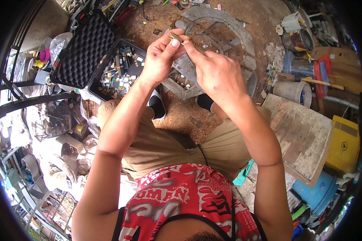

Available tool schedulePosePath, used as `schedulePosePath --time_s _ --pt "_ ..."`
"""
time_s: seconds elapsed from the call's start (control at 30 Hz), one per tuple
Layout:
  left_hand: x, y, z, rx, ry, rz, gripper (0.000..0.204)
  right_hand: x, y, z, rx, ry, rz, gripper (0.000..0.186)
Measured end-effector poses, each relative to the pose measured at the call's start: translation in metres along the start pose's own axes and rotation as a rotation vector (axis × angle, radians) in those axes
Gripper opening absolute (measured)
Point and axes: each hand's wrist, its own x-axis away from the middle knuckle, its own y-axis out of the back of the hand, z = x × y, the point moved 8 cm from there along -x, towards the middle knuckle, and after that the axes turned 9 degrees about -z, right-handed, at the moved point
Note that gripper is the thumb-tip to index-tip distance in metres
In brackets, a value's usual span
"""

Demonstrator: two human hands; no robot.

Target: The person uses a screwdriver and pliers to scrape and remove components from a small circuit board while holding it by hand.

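Up in front of me, my left hand (161,55) pinches a small brownish metallic piece (175,37) between thumb and fingers. My right hand (219,74) meets it from the other side, its index fingertip at the piece's lower end. The other right fingers curl under and are hidden, so whatever they hold cannot be made out. Below the hands, a grey flat block (186,67) lies on a wooden frame (245,38) with a curved rim. Left of my hands stands an open black case (97,89) holding circuit boards and many small parts (118,80); its lid (83,48) is lined with foam.
At the right lie a worn wooden board (295,134), a yellow container (342,144), a blue bucket (315,193), a whitish bucket (291,93) and a long wooden handle (321,82). Metal racks and plastic scrap (54,120) crowd the left. My feet (157,105) flank the frame's near end.
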Motion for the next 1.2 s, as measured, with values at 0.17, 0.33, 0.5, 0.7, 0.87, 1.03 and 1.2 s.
schedulePosePath --time_s 0.17,0.33,0.5,0.7,0.87,1.03,1.2 --pt "0.000 0.003 0.004 -0.134 -0.019 -0.022 0.041 -0.003 -0.006 -0.002 0.037 -0.027 0.077 0.049" --pt "-0.001 0.005 0.001 -0.176 -0.031 0.022 0.041 -0.014 0.000 -0.009 -0.109 0.011 0.097 0.040" --pt "-0.001 -0.005 -0.005 -0.156 -0.072 0.093 0.038 -0.025 0.008 -0.016 -0.185 -0.028 0.163 0.032" --pt "-0.002 0.001 0.000 -0.103 0.022 0.012 0.041 -0.030 0.015 -0.011 -0.129 0.053 0.150 0.030" --pt "0.003 0.005 0.005 0.319 0.064 -0.077 0.036 -0.011 0.021 -0.005 -0.155 -0.008 0.056 0.037" --pt "0.003 0.005 -0.002 0.354 0.038 -0.035 0.039 -0.002 0.022 -0.003 -0.216 -0.044 0.002 0.039" --pt "0.003 0.003 -0.006 0.297 0.007 -0.026 0.044 -0.004 0.028 0.000 -0.232 -0.019 -0.020 0.040"
